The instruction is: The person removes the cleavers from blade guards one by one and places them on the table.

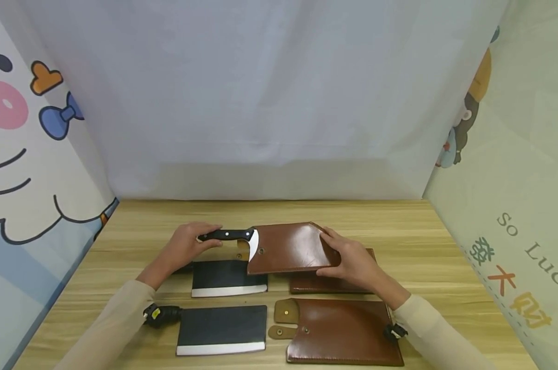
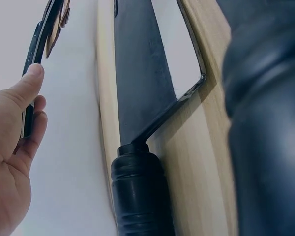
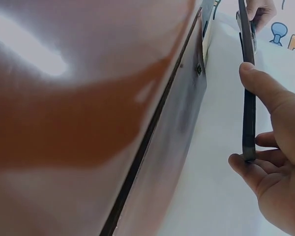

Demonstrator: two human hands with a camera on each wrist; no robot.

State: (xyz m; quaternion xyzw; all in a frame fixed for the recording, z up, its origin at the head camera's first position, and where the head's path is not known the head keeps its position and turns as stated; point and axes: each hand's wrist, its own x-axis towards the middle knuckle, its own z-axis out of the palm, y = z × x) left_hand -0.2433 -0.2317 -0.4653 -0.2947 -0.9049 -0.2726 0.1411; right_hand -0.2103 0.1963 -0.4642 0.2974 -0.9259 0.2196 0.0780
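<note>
My left hand [image 1: 186, 245] pinches the black riveted handle of a knife [image 1: 228, 235] between thumb and fingers. Nearly all of its blade is hidden inside a brown leather sheath [image 1: 292, 249]; a bright curved strip of metal shows at the mouth. At the sheath's far end, my right hand [image 1: 353, 259] grips the edges, thumb on one side and fingers on the other. Both hands hold the sheathed knife level above the table. The right wrist view shows the sheath [image 3: 249, 113] edge-on in the fingers.
Two dark-bladed cleavers lie on the left, a rear cleaver [image 1: 230, 275] and a front cleaver [image 1: 220, 326]. To their right are a partly covered rear sheath [image 1: 334, 282] and a front sheath [image 1: 343, 329] with snap straps. A white curtain [image 1: 269, 103] hangs behind the wooden table [image 1: 135, 226].
</note>
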